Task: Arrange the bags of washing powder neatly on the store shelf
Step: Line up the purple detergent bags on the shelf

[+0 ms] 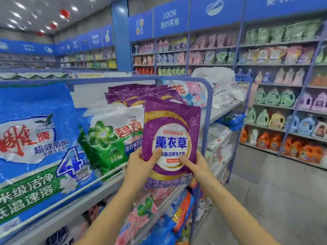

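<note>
At frame centre, before the store shelf [74, 209], a glossy purple washing-powder bag [172, 121] with a round white label stands upright, long axis vertical, printed face toward the camera. Left hand [141, 163] and right hand [196, 167] pinch its lower part, thumbs in front.

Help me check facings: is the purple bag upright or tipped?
Upright: the purple bag, label reading level; left hand and right hand grip its bottom.

purple bag [170, 137] | upright, front facing | before purple stack [134, 93] | top shelf [109, 181]
</note>
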Demonstrator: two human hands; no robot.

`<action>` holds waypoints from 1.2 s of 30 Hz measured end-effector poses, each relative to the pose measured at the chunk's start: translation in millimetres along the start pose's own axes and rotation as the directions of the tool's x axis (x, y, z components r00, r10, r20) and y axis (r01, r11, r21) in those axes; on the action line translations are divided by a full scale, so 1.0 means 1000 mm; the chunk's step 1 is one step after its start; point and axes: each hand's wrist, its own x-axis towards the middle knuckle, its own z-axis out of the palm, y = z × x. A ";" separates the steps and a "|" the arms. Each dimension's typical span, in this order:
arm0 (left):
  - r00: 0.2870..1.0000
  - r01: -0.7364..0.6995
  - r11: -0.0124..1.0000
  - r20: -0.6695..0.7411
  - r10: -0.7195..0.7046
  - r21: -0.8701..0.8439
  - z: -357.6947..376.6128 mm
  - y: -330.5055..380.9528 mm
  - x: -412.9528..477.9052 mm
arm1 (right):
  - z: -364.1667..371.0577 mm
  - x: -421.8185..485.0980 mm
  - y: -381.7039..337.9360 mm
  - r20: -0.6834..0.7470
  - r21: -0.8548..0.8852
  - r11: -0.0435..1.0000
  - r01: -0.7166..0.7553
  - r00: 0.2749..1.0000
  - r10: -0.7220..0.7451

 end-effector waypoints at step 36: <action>0.792 0.086 0.880 -0.568 0.225 0.468 0.086 -0.054 0.181 | -0.021 0.280 0.001 0.618 0.004 0.932 0.363 0.731 -0.288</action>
